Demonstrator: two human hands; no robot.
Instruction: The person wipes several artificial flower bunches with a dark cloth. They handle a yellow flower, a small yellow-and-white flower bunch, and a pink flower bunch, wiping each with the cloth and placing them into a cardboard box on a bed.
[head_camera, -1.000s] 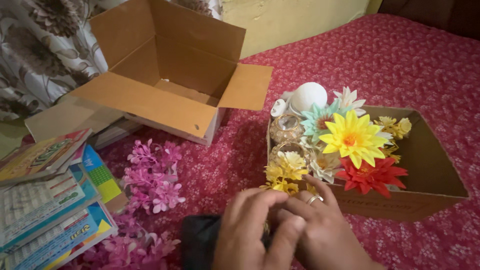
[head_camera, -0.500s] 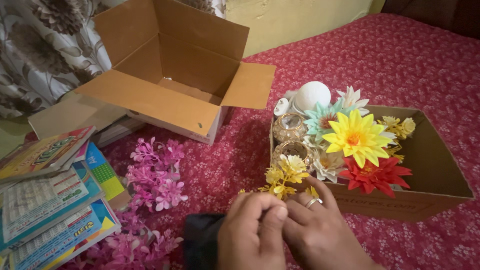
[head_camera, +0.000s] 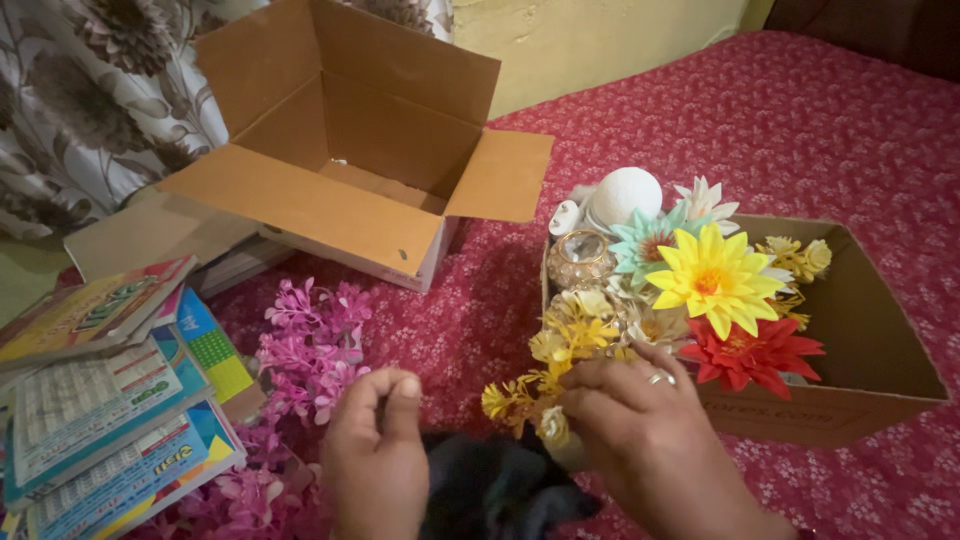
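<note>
Red floral bedspread (head_camera: 800, 120) everywhere, so go slow: right hand (head_camera: 640, 440) pinches the yellow flower sprig (head_camera: 560, 350) by its stem beside the flower box (head_camera: 880, 340). Left hand (head_camera: 375, 450) is loosely curled, holding nothing; I'd steady the dark cloth (head_camera: 490, 485) with it.

Open empty cardboard box (head_camera: 350, 160), stacked booklets (head_camera: 100, 400), pink flower sprigs (head_camera: 310, 350), floral curtain (head_camera: 90, 90).

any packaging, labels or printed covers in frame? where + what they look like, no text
Open cardboard box: upper left on the red bedspread, brown, flaps spread, looks empty.
Low cardboard box: right, brown, open-topped, printing on its front wall, packed with artificial flowers and glass holders.
Stack of booklets: left edge, fanned, glossy covers in blue, yellow, green and red.
Flat cardboard sheet: behind the booklets, plain brown.
No screens or signs.
</note>
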